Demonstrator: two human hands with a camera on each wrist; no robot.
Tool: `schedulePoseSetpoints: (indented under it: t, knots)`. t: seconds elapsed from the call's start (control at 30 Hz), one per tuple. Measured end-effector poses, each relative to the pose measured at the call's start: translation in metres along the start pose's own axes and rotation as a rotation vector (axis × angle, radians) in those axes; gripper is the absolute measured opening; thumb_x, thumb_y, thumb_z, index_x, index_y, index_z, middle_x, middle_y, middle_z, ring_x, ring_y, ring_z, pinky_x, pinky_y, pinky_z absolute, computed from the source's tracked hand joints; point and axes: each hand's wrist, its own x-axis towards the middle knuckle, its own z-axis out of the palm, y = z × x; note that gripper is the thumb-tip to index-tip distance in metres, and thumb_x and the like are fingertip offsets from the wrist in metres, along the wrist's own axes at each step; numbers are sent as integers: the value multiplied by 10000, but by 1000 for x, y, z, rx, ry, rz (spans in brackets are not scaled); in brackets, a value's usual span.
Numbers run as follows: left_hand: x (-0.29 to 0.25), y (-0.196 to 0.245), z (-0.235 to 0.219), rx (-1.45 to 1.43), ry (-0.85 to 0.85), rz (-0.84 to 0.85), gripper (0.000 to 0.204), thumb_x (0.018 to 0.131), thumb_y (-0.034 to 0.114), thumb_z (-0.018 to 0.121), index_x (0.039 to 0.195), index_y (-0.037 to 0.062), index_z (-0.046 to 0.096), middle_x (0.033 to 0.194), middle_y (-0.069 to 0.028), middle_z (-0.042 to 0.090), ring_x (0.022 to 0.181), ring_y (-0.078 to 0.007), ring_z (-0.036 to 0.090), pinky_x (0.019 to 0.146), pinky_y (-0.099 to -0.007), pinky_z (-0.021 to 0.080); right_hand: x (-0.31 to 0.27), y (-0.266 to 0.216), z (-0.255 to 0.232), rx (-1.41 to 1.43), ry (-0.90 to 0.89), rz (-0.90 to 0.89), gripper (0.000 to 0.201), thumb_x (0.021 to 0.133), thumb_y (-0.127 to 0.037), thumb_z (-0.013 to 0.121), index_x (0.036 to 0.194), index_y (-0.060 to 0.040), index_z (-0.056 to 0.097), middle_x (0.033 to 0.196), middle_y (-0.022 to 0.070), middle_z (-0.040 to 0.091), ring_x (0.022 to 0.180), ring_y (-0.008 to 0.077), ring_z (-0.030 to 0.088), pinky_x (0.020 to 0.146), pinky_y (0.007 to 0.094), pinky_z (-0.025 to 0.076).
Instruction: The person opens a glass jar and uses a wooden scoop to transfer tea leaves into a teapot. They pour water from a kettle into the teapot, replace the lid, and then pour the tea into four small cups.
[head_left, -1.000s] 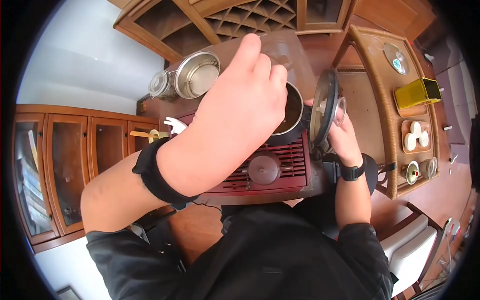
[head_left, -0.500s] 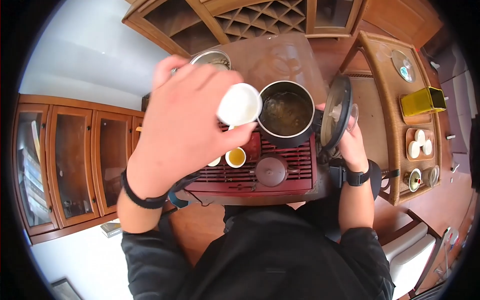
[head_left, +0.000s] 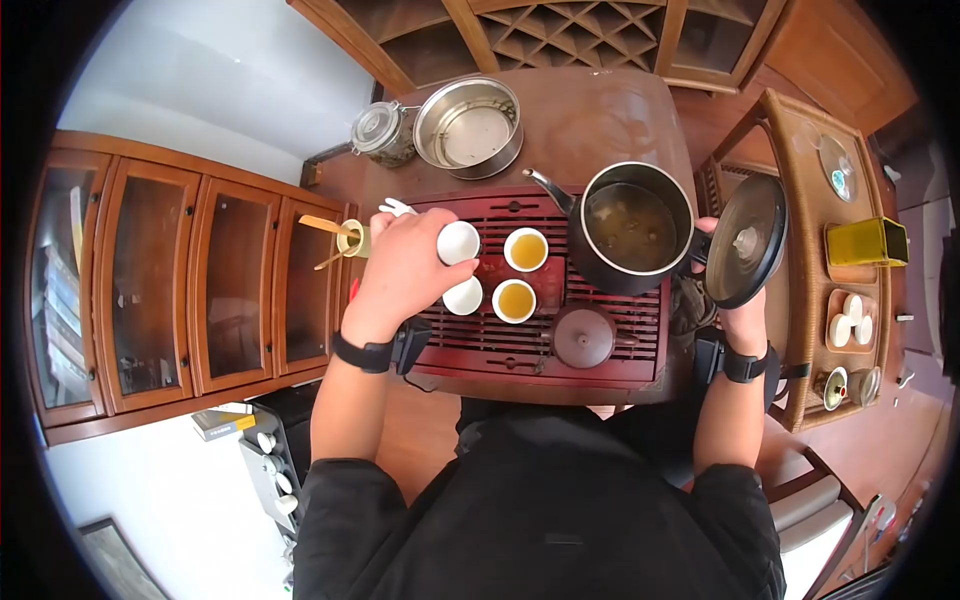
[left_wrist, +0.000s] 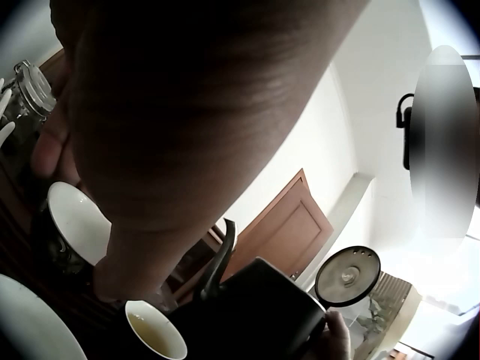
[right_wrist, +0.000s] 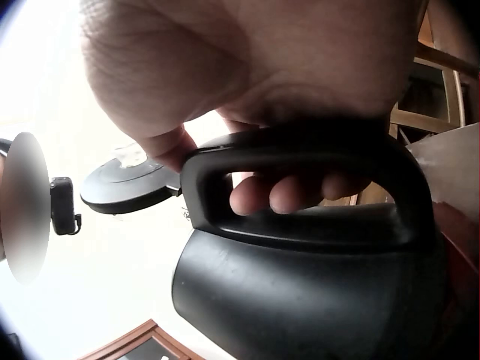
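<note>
My left hand (head_left: 405,270) pinches a white teacup (head_left: 459,242) between thumb and fingers over the left part of the red slatted tea tray (head_left: 640,365). Just below it sits another white cup (head_left: 463,296), and two cups of yellow tea, a far one (head_left: 528,250) and a near one (head_left: 515,300), stand to its right. My right hand (head_left: 742,322) grips the black handle (right_wrist: 300,142) of a dark kettle (head_left: 640,282), its fingers curled through the loop. The kettle's lid (head_left: 750,240) stands open beside that hand, and brownish liquid (head_left: 630,225) lies inside.
A brown clay teapot (head_left: 584,337) rests at the tray's front right. Behind the tray stand a metal pot (head_left: 468,130) and a clip-top glass jar (head_left: 383,135). A tool holder (head_left: 352,238) is on the left. To the right is a wicker shelf (head_left: 790,385) with more cups.
My left hand has come from over the kettle back to the tray's left side, carrying the white cup. My right hand stays on the kettle handle with the lid raised.
</note>
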Motion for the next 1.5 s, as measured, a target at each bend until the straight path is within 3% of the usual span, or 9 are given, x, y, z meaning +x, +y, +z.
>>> schedulePoseSetpoints:
  t: [0.57, 0.67, 0.77, 0.97, 1.3, 1.5]
  knots:
    - [20, 3, 18, 89, -187, -71, 498, 747, 347, 823, 1134, 83, 654, 951, -122, 718, 991, -318, 650, 981, -443, 360, 0, -11, 9, 31, 3, -19, 397, 1032, -236, 575, 1337, 16, 609, 1102, 27, 683, 947, 95, 633, 834, 246, 502]
    - [17, 4, 20, 104, -81, 26, 593, 745, 302, 840, 1253, 87, 622, 1099, -155, 701, 1143, -330, 612, 1076, -461, 320, 0, -10, 9, 35, 8, -6, 376, 1045, -211, 556, 1342, 14, 606, 1079, 24, 684, 923, 83, 631, 812, 238, 504]
    - [20, 13, 14, 104, -106, 157, 614, 737, 211, 833, 1300, 109, 608, 1222, -138, 663, 1234, -321, 565, 1143, -485, 280, -1, -11, 8, 81, -14, 7, 368, 1052, -197, 549, 1351, 11, 600, 1073, 21, 685, 913, 73, 628, 803, 227, 500]
    - [32, 25, 24, -18, -179, 381, 594, 738, 40, 773, 1301, 140, 612, 1278, -72, 643, 1278, -289, 537, 1148, -483, 297, 0, -18, 13, 84, 5, 20, 363, 1049, -186, 565, 1354, 9, 595, 1073, 16, 685, 926, 76, 631, 803, 232, 508]
    - [40, 32, 23, -24, -238, 342, 488, 723, 139, 829, 1173, 131, 641, 1123, -76, 682, 1146, -293, 600, 1102, -460, 331, -1, -17, 7, 87, -45, 21, 359, 1045, -181, 580, 1357, -5, 597, 1082, 4, 680, 926, 76, 628, 814, 237, 510]
    - [33, 29, 0, -136, -63, 325, 509, 719, 195, 857, 1173, 111, 646, 1097, -83, 678, 1112, -304, 588, 1077, -424, 345, 0, -15, 8, 15, -14, -12, 358, 1043, -184, 560, 1344, 3, 612, 1131, 33, 691, 966, 102, 647, 867, 270, 517]
